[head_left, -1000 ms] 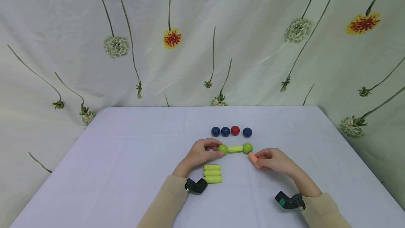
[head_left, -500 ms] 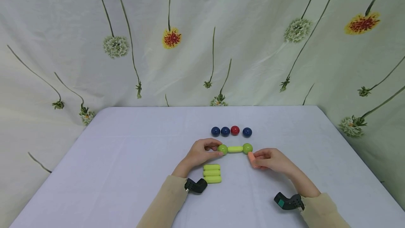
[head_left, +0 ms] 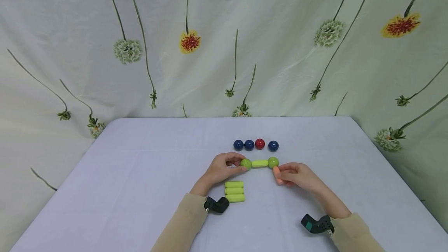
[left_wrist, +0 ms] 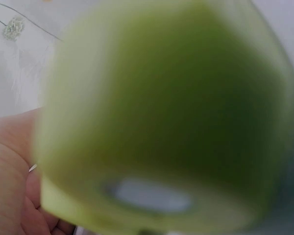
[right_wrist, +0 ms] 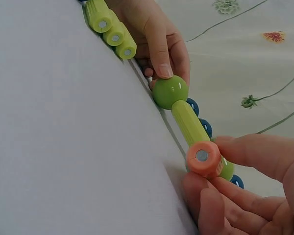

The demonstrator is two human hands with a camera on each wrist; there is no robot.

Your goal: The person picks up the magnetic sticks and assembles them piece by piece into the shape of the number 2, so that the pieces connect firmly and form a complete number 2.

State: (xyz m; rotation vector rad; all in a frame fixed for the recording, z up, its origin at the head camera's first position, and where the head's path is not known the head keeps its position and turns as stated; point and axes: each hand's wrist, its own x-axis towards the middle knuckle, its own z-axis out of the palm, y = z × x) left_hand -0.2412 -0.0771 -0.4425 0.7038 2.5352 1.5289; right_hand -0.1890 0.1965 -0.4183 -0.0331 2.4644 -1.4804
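Note:
My left hand [head_left: 222, 169] pinches a green ball [head_left: 246, 163] between thumb and fingers. From that ball a yellow-green magnetic rod [head_left: 259, 163] runs to a second green ball [head_left: 273, 162], the three in one line. An orange magnetic rod [head_left: 277, 175] is pinched in my right hand [head_left: 300, 175]; its far end meets the near side of the second ball. In the right wrist view a grey metal disc shows in the near end of the orange rod [right_wrist: 204, 159]. A blurred yellow-green rod [left_wrist: 176, 98] fills most of the left wrist view, hiding the fingertips.
Several yellow-green rods [head_left: 234, 191] lie stacked side by side near my left wrist. Behind the joined pieces stand blue balls [head_left: 238, 145] and one red ball [head_left: 260, 144] in a row. A flowered cloth [head_left: 210, 88] hangs behind the white table [head_left: 157, 158].
My right hand has moved slightly left, swinging the orange rod from a slant to more upright in the head view, its far end staying by the second green ball. The left hand has stayed put.

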